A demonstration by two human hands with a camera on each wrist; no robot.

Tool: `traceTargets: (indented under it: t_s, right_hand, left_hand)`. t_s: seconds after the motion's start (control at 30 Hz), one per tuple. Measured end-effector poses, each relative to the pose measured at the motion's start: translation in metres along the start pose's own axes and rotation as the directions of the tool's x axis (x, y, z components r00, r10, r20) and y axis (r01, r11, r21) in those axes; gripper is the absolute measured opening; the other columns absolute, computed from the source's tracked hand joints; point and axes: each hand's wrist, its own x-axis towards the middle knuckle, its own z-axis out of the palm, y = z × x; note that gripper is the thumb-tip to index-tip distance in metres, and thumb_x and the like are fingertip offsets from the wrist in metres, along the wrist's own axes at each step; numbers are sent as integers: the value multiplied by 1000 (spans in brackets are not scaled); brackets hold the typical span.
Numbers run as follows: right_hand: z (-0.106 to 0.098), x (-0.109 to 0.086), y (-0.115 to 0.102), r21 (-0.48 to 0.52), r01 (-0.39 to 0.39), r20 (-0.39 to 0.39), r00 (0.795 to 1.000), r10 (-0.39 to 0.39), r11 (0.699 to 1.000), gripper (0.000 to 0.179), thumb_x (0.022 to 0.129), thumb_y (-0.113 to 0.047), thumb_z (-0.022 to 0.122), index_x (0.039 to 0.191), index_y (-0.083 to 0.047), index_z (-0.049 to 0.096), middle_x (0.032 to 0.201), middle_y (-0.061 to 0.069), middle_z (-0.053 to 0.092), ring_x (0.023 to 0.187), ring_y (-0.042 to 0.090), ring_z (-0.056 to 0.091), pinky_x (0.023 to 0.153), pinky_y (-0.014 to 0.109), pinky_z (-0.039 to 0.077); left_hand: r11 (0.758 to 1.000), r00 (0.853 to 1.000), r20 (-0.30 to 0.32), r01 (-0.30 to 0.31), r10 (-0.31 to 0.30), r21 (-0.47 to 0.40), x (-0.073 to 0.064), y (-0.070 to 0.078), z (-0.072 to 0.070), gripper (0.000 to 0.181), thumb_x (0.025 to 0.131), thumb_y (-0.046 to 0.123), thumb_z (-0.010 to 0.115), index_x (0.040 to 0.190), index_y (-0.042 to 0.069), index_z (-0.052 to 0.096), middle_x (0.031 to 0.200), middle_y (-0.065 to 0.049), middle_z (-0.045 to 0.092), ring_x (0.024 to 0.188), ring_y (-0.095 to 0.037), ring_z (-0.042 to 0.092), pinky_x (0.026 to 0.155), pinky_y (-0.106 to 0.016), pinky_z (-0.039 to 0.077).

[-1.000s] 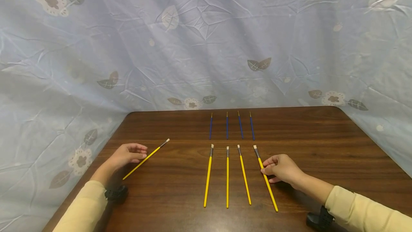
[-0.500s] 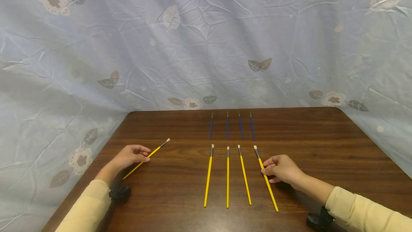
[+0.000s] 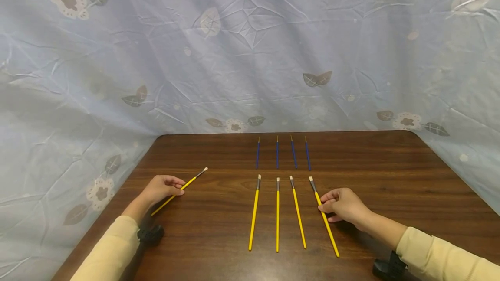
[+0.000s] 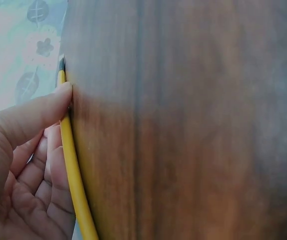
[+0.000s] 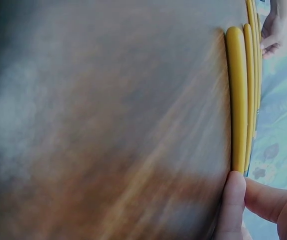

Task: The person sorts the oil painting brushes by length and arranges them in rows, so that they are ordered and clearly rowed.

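Observation:
On the left of the table my left hand [image 3: 159, 189] pinches a yellow-handled paintbrush [image 3: 190, 182] lying at a slant, pale bristles toward the back. In the left wrist view the thumb presses along that yellow handle [image 4: 73, 172], and the other fingers curl behind it. My right hand [image 3: 345, 206] pinches the rightmost brush [image 3: 331, 237] of a row of yellow paintbrushes between thumb and index finger. Its yellow handle end [image 5: 238, 100] shows large in the right wrist view. Beside it lie three more yellow paintbrushes [image 3: 277, 218], apart and roughly parallel, bristles pointing away.
Behind the yellow row, several thin blue paintbrushes [image 3: 277, 156] lie in a row near the back edge of the brown wooden table [image 3: 218, 224]. A pale blue curtain [image 3: 250, 68] with flowers and leaves hangs around the back and sides.
My left hand has slid slightly right and forward along the slanted paintbrush, its fingers now closed on the handle. The right hand and its brush have stayed put.

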Motion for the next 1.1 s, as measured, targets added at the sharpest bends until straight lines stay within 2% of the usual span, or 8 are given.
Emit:
traceTargets:
  t_s: [0.13, 0.33, 0.6, 0.73, 0.9, 1.1]
  right_hand:
    - [0, 0, 1, 0, 0, -7, 1000, 0, 1000, 26, 86, -3, 72, 106, 9, 60, 89, 11, 65, 77, 19, 63, 63, 34, 59]
    - [-1, 0, 2, 1, 11, 0, 1000, -11, 1000, 27, 86, -3, 72, 106, 10, 60, 89, 11, 66, 77, 20, 63, 63, 34, 59]
    - [0, 1, 2, 7, 14, 2, 1000, -14, 1000, 27, 86, -2, 73, 106, 10, 60, 89, 11, 66, 76, 19, 63, 63, 34, 59]
    - [0, 2, 4, 3, 19, 4, 1000, -19, 1000, 28, 86, -3, 73, 107, 10, 60, 89, 11, 65, 76, 19, 63, 62, 34, 59]
    - [1, 3, 4, 1, 20, 0, 1000, -20, 1000, 27, 86, -3, 73, 106, 10, 60, 89, 10, 65, 75, 18, 62, 61, 33, 59]
    - [0, 2, 4, 1, 16, -11, 1000, -16, 1000, 28, 85, -3, 73, 106, 10, 60, 89, 10, 65, 75, 18, 62, 60, 33, 59]
  left_hand:
    - [1000, 1000, -19, 9, -9, 2, 1, 0, 2, 31, 78, 5, 80, 104, -9, 69, 85, -4, 67, 78, -16, 59, 67, -23, 53]
    - [998, 997, -59, 52, -49, 42, 2, 0, 4, 27, 78, 9, 81, 100, -3, 72, 83, -2, 68, 76, -15, 58, 65, -24, 50]
    - [991, 996, -81, 43, -33, 127, 2, 2, 4, 21, 79, 10, 79, 97, 0, 74, 84, -2, 68, 76, -17, 56, 66, -27, 48]
    - [988, 997, -67, 45, -36, 147, 0, 6, 3, 18, 81, 9, 77, 97, 0, 73, 85, -3, 66, 75, -17, 55, 64, -28, 49]
    - [993, 999, -34, 38, -34, 112, -4, 11, 3, 18, 85, 7, 74, 99, -3, 71, 85, -5, 65, 74, -17, 56, 63, -29, 53]
    - [998, 1000, 4, 16, -16, 68, -5, 20, 9, 20, 87, 7, 72, 102, -5, 69, 87, -6, 66, 78, -18, 59, 68, -34, 57]
